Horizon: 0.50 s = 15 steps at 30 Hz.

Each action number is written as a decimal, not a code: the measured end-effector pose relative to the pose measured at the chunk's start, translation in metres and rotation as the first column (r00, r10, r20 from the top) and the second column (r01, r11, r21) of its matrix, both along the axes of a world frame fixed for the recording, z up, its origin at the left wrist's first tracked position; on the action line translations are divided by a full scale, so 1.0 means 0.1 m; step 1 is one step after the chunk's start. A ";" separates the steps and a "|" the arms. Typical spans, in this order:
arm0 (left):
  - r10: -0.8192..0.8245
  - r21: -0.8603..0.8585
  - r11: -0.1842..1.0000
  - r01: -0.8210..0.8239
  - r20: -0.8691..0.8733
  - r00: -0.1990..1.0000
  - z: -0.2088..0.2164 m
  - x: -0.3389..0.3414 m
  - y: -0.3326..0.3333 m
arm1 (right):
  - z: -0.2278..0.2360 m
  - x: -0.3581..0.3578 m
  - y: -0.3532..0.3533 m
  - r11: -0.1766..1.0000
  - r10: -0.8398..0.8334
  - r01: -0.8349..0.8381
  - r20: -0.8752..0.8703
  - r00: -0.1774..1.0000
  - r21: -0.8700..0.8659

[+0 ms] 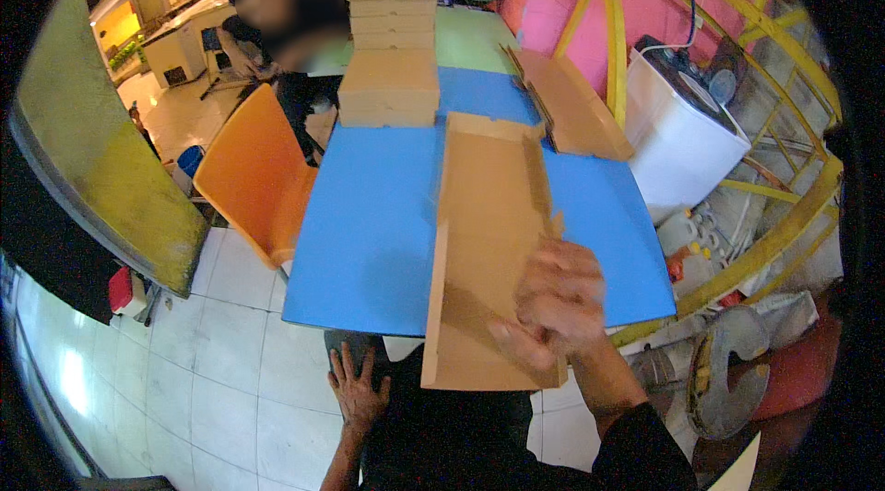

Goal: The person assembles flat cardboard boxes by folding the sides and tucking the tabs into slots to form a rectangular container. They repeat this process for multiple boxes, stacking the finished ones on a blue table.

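A partly folded cardboard box point(489, 205) lies lengthwise on the blue table, its near end jutting past the front edge. Low walls stand along its left side and near end. My right hand point(558, 302) is at the box's near right edge, its fingers curled over the side flap and slightly smeared by motion. What lies under the palm is hidden. My left hand point(358, 385) rests on my leg below the table edge, fingers spread, holding nothing.
Folded boxes point(391, 48) stand stacked at the table's far left. Flat cardboard sheets point(576, 104) lie at its right edge. An orange chair point(258, 177) is at the left, a seated person point(295, 25) behind it. A white washing machine point(687, 127) and yellow metal frame point(615, 39) flank the right.
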<state>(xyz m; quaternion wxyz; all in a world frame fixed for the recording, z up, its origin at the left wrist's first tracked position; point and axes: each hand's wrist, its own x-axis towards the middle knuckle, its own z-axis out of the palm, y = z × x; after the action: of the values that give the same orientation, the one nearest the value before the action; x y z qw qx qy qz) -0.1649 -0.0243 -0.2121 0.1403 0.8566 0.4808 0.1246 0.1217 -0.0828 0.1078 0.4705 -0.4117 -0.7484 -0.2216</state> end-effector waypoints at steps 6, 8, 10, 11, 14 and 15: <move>0.000 -0.006 1.000 0.000 -0.012 1.000 -0.01 -0.01 0.01 | -0.05 0.40 -0.18 0.992 -0.109 0.106 -0.030 0.994 -0.075; -0.004 -0.007 1.000 0.004 -0.034 0.999 0.00 -0.02 0.01 | -0.27 0.72 -0.07 0.950 -0.284 0.261 -0.132 0.950 -0.172; -0.006 -0.014 1.000 0.005 -0.026 1.000 0.01 -0.02 0.00 | -0.52 1.12 -0.02 0.836 -0.479 0.377 -0.195 0.856 -0.398; -0.007 -0.014 1.000 0.006 -0.018 1.000 0.02 -0.02 0.00 | -0.65 1.33 -0.01 0.755 -0.570 0.425 -0.181 0.801 -0.499; -0.003 -0.032 0.999 0.002 -0.025 1.000 0.05 -0.02 -0.01 | -1.06 1.84 -0.07 0.584 -0.718 0.531 -0.083 0.692 -0.614; 0.001 -0.040 0.999 -0.003 -0.034 0.999 0.05 -0.02 -0.01 | -1.20 1.96 -0.11 0.519 -0.763 0.581 -0.033 0.645 -0.627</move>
<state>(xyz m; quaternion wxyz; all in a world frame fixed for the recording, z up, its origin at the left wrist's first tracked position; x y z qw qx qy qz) -0.1664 -0.0249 -0.2074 0.1493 0.8550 0.4863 0.1006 0.3175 -0.0934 -0.0123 0.3107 -0.8194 -0.4732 -0.0899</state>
